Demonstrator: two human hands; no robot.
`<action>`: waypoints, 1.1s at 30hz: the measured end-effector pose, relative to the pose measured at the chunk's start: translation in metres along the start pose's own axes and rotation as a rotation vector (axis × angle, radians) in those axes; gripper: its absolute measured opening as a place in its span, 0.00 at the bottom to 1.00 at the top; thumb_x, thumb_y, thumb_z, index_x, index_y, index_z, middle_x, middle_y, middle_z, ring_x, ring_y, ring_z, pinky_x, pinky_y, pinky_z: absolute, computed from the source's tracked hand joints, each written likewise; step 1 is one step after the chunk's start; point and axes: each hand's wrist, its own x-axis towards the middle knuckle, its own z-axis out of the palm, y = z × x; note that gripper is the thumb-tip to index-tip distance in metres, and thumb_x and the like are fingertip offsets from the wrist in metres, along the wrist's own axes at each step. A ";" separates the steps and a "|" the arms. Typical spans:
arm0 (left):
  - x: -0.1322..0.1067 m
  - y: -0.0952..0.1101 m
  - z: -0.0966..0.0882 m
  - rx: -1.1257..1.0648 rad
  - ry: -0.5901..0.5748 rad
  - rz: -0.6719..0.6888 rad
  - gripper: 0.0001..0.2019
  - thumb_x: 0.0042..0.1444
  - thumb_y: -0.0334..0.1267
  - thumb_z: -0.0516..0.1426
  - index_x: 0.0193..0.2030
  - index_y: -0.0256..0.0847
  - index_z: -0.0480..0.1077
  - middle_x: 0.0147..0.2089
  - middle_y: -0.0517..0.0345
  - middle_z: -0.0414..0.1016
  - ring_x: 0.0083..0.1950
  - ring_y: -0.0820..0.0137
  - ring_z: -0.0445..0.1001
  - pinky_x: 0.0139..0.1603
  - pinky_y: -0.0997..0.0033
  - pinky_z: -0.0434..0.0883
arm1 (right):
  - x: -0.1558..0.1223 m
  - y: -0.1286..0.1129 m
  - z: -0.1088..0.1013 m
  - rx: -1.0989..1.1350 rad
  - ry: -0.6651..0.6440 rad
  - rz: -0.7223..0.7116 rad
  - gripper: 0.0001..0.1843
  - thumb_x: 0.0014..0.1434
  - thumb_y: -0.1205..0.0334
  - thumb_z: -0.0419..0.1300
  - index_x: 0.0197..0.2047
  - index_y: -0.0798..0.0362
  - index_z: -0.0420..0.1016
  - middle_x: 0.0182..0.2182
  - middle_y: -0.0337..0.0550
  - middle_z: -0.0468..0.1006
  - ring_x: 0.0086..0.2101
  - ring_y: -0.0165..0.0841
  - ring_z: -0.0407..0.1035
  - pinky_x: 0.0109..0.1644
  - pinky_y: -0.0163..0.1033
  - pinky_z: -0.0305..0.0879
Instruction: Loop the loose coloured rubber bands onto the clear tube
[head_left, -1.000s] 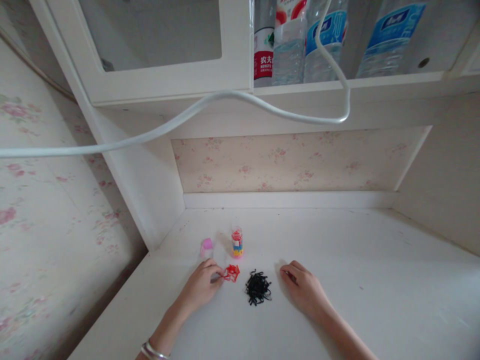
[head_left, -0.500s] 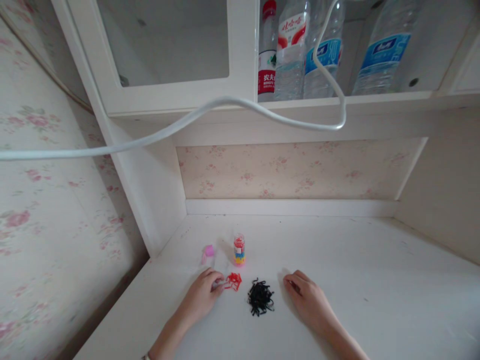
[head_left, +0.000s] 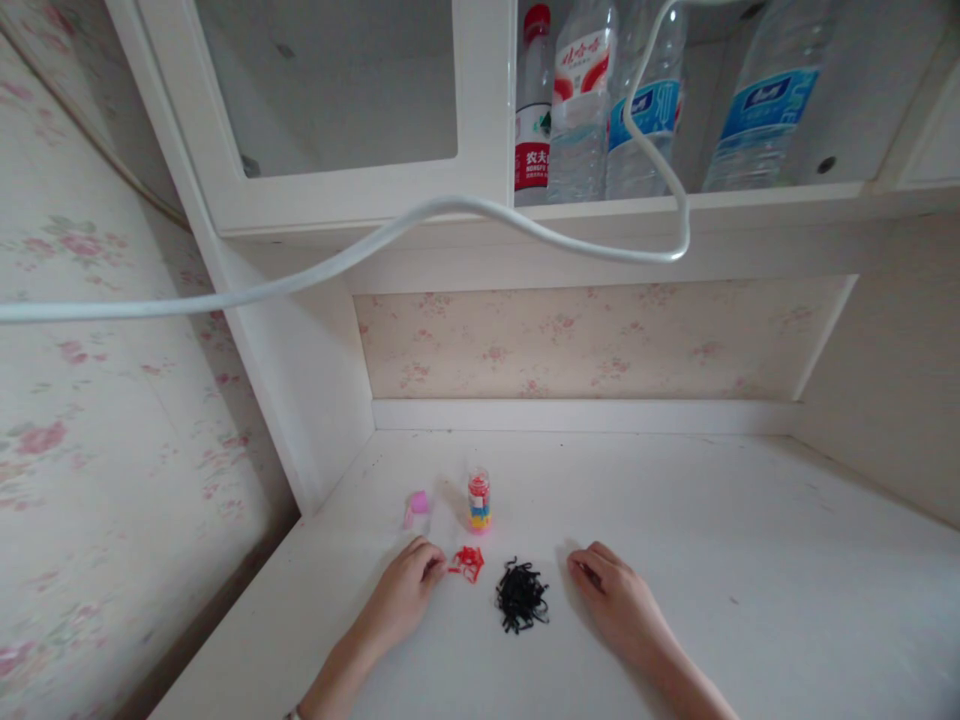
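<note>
My left hand [head_left: 410,585] rests on the white tabletop, thumb and fingers pinched at the left edge of a small pile of red bands [head_left: 470,564]. Whatever sits between those fingertips is too small to make out. My right hand [head_left: 615,595] lies curled to the right of a larger heap of thin black bands [head_left: 521,595], apart from it; its fingers are closed and nothing shows in them. Behind the red pile stands a small clear jar [head_left: 478,500] with red, blue and yellow contents, its top uncovered. A pink cap [head_left: 418,503] lies left of the jar.
A white cable [head_left: 457,204] crosses the view in front of the overhead cabinet [head_left: 360,205]. Several plastic bottles [head_left: 581,110] stand on its open shelf. The white tabletop [head_left: 675,510] runs back to a low ledge, and flowered wallpaper [head_left: 97,420] covers the left wall.
My left thumb and fingers have closed together beside the red bands; they were slightly apart before. My right hand, the jar and the black heap stay as they were.
</note>
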 end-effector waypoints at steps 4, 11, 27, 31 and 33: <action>0.001 0.000 0.000 -0.006 0.024 -0.005 0.14 0.61 0.43 0.46 0.31 0.41 0.66 0.36 0.55 0.69 0.37 0.69 0.69 0.40 0.71 0.65 | 0.000 0.000 0.000 0.000 0.003 0.000 0.21 0.62 0.51 0.43 0.35 0.46 0.75 0.32 0.40 0.74 0.30 0.31 0.69 0.35 0.32 0.60; 0.003 0.005 0.001 -0.060 0.126 -0.017 0.16 0.62 0.45 0.44 0.30 0.40 0.65 0.33 0.56 0.68 0.36 0.68 0.68 0.40 0.70 0.65 | 0.001 -0.005 -0.002 0.060 0.054 0.014 0.20 0.62 0.50 0.43 0.34 0.48 0.74 0.32 0.42 0.73 0.30 0.31 0.68 0.35 0.33 0.60; 0.000 0.034 0.009 -0.324 0.068 -0.021 0.18 0.62 0.49 0.44 0.32 0.40 0.67 0.33 0.57 0.68 0.36 0.70 0.66 0.38 0.72 0.65 | 0.012 -0.138 0.012 0.285 -0.195 -0.273 0.14 0.63 0.58 0.48 0.43 0.46 0.75 0.37 0.40 0.74 0.35 0.28 0.68 0.36 0.30 0.60; -0.003 0.035 0.005 -0.373 0.081 -0.016 0.19 0.62 0.49 0.44 0.32 0.39 0.67 0.34 0.56 0.69 0.36 0.69 0.67 0.39 0.71 0.65 | 0.016 -0.139 0.019 0.331 -0.139 -0.246 0.14 0.63 0.57 0.49 0.40 0.49 0.75 0.34 0.41 0.73 0.32 0.28 0.67 0.35 0.31 0.59; -0.005 0.036 0.002 -0.388 0.092 -0.004 0.19 0.62 0.49 0.44 0.33 0.38 0.67 0.34 0.55 0.69 0.36 0.69 0.67 0.39 0.71 0.64 | 0.017 -0.137 0.022 0.348 -0.114 -0.217 0.14 0.62 0.55 0.50 0.39 0.50 0.75 0.32 0.40 0.73 0.30 0.27 0.66 0.33 0.31 0.59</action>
